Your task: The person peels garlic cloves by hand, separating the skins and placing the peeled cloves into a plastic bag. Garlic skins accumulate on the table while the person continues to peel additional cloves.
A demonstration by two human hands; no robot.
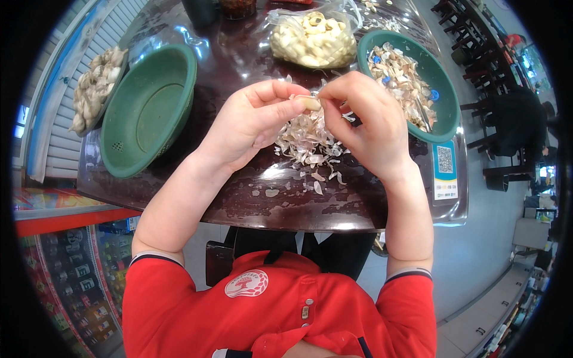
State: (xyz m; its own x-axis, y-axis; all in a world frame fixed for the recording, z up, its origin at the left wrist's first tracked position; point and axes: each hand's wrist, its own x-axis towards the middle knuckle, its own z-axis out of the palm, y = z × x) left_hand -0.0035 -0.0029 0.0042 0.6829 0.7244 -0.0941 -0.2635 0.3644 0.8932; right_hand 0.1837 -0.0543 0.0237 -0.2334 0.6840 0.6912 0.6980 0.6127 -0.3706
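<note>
Between thumb and fingers, my left hand (259,116) grips a pale garlic clove (312,104). The fingertips of my right hand (367,116) pinch at the clove's near end, where a thin bit of skin shows. Directly under both hands lies a loose heap of garlic skins (309,143) on the dark table. Beyond them stands a clear plastic bag (313,40) full of peeled cloves. A green plastic basin (409,85) holding skins and a few blue bits is close to my right hand.
Left of my arm, a green plastic colander (150,112) leans at a tilt. Whole garlic bulbs (97,87) fill a container behind it. A card with a printed code (445,170) lies at the table's right edge. Drinks shelves (76,277) stand at lower left; dark stools (474,53) line the right.
</note>
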